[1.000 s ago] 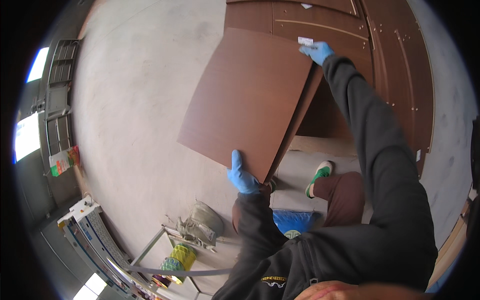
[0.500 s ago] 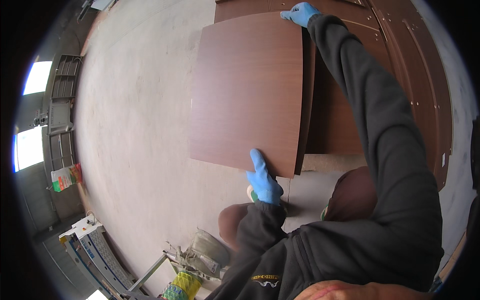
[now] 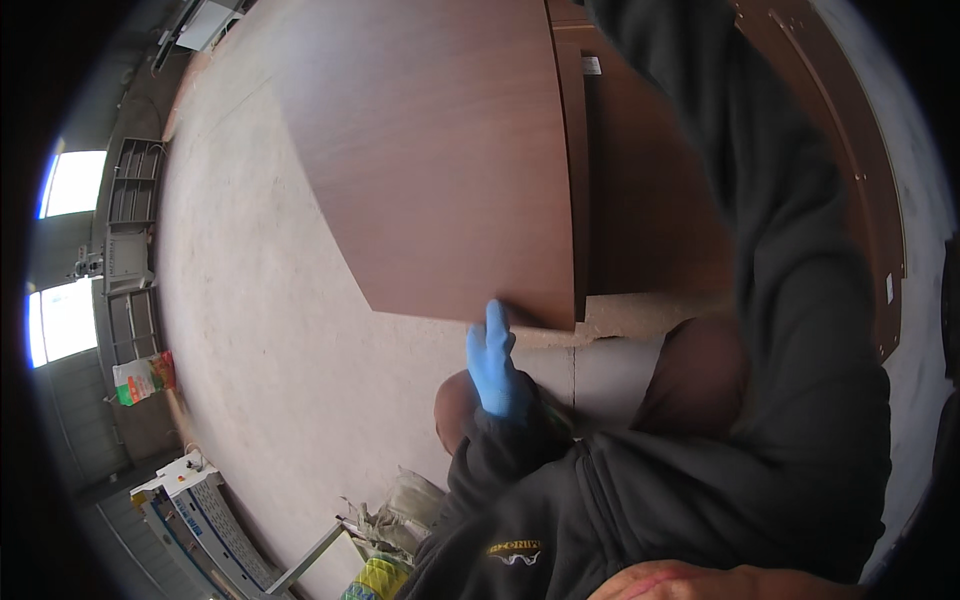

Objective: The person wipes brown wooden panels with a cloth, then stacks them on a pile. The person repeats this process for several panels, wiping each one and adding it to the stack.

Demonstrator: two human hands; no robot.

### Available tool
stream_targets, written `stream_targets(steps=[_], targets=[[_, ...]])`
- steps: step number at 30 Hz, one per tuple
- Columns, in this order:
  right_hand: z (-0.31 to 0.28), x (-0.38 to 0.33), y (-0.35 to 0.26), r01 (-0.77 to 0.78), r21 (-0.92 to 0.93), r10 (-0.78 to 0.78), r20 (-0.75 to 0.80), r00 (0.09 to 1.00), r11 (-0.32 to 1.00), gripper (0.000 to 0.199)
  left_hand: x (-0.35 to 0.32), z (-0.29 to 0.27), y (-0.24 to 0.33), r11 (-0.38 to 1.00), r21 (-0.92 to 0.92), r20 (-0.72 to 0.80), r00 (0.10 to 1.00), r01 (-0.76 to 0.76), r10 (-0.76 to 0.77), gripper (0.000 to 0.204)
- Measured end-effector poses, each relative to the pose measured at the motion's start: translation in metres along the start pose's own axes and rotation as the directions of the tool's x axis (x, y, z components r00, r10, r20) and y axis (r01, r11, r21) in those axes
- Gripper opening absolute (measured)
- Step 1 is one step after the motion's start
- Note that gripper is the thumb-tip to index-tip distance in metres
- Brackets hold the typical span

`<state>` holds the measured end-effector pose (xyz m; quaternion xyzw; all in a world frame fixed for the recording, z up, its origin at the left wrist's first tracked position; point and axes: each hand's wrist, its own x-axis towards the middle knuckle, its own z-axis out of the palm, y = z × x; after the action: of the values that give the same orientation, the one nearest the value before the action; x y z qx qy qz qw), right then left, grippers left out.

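A large brown wood-grain panel [image 3: 450,190] is tilted over the floor, its far end running out of the head view. At its near edge is my left hand [image 3: 495,375] in a blue glove, one digit lying on the top face and the rest lower, at the edge and partly hidden. Another brown board [image 3: 578,180] shows just under the panel's right edge. My right arm in a dark sleeve [image 3: 720,120] reaches forward past the top of the picture, so my right hand is out of sight.
Brown boards [image 3: 650,190] lie to the right, one bearing a white label [image 3: 592,66]. Pale concrete floor [image 3: 260,300] stretches left. At lower left are a white-and-blue machine [image 3: 215,520], a greyish sack [image 3: 405,510] and a yellow-green bag [image 3: 378,578]. Metal racks [image 3: 135,190] line the left wall.
The panel has turned and shifted up and left in the view, its far end leaving the picture. My right hand has moved forward out of view; my left hand stays at the near edge.
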<state>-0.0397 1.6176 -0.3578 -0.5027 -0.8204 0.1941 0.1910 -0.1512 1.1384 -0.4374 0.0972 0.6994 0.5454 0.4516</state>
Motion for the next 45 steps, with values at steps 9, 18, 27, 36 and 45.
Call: stream_targets(steps=[9,18,27,36,45], targets=[[-0.076,-0.030,0.000,0.149,0.027,-0.148,-0.006,0.989,0.989,0.043,-0.015,0.013,0.026,0.994,-0.109,-0.028,0.999,0.025,-0.029,0.058],[-0.213,-0.095,0.017,0.341,0.012,-0.342,0.050,0.939,0.940,0.046,0.031,0.043,0.157,0.776,-0.507,0.785,0.572,0.375,0.236,0.123],[-0.358,-0.256,0.108,0.526,0.111,-0.537,0.115,0.836,0.843,0.050,0.095,0.190,0.171,0.600,-0.575,0.812,0.478,0.557,0.335,0.087],[-0.232,-0.438,0.141,0.257,0.367,-0.175,-0.242,0.954,0.894,0.050,0.156,0.239,0.136,0.767,-0.355,0.895,0.432,0.534,0.114,0.017],[-0.100,-0.474,0.166,0.003,0.603,0.191,-0.258,0.947,0.798,0.062,0.173,0.267,0.076,0.889,-0.276,0.740,0.672,0.365,-0.046,0.024]])
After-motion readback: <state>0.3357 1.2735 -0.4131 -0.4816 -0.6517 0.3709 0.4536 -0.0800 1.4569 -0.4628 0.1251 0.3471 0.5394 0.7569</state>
